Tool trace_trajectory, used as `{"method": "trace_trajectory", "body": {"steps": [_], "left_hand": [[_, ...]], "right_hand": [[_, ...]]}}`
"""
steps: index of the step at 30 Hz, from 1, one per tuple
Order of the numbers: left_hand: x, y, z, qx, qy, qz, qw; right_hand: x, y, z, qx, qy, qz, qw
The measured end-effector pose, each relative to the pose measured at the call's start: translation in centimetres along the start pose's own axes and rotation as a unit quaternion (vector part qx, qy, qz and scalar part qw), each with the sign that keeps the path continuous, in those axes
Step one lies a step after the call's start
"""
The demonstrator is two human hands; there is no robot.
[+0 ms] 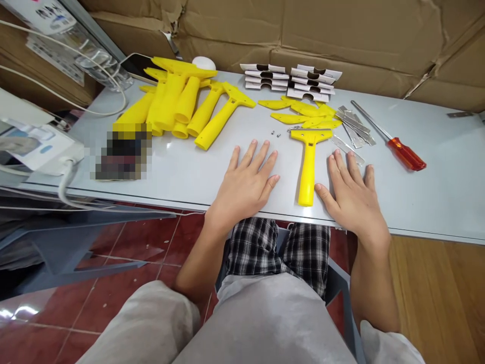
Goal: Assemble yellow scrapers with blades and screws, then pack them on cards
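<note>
My left hand point(248, 182) lies flat on the grey table point(182, 172), fingers spread, holding nothing. Also flat and empty is my right hand point(352, 194), its thumb beside the handle of a yellow scraper point(308, 167). That scraper lies between my hands, its wide head pointing away from me. Just beyond my right fingertips are loose metal blades point(356, 126). Yellow flat head pieces point(303, 114) are heaped behind the scraper, and a few small screws point(276, 134) lie to its left. A screwdriver point(405, 151) with a red handle rests to the right.
Several yellow scraper handles point(178, 101) are piled at the left, by a pixelated dark object point(123, 154). White paper sleeves point(267, 78) stand in two stacks at the back. Cardboard point(341, 40) walls the rear edge. A plastic bottle point(94, 58) and white cables point(66, 182) are far left.
</note>
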State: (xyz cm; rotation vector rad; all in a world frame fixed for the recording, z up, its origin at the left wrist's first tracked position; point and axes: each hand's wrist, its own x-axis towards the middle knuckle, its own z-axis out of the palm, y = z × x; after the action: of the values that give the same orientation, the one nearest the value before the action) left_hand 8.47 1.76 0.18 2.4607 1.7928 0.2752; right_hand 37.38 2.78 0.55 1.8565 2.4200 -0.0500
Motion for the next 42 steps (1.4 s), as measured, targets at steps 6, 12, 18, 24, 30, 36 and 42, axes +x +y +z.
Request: {"method": "trace_trajectory", "body": {"steps": [6, 12, 18, 24, 30, 36, 42], "left_hand": [[0.03, 0.12, -0.2, 0.006, -0.009, 0.001, 1.0], [-0.08, -0.01, -0.03, 0.002, 0.002, 0.004, 1.0], [-0.12, -0.02, -0.02, -0.001, 0.002, 0.002, 1.0], [-0.17, -0.01, -0.01, 0.0, 0.006, 0.004, 1.0], [-0.18, -0.14, 0.17, -0.017, 0.014, 0.005, 1.0], [-0.17, -0.08, 0.09, -0.013, 0.01, 0.0, 1.0], [-0.09, 0.02, 0.08, -0.005, 0.008, 0.003, 1.0]], "right_hand": [[-0.12, 0.05, 0.09, 0.01, 0.017, -0.007, 1.0], [-0.06, -0.17, -0.29, -0.001, -0.013, 0.007, 1.0], [-0.02, -0.21, -0.52, -0.004, -0.022, 0.008, 1.0], [-0.11, -0.18, -0.34, 0.004, -0.008, 0.005, 1.0], [-0.1, -0.02, -0.1, 0.013, 0.003, -0.006, 1.0], [-0.07, -0.04, -0.2, 0.02, 0.001, -0.003, 1.0], [0.05, 0.02, -0.21, 0.023, -0.013, -0.003, 1.0]]}}
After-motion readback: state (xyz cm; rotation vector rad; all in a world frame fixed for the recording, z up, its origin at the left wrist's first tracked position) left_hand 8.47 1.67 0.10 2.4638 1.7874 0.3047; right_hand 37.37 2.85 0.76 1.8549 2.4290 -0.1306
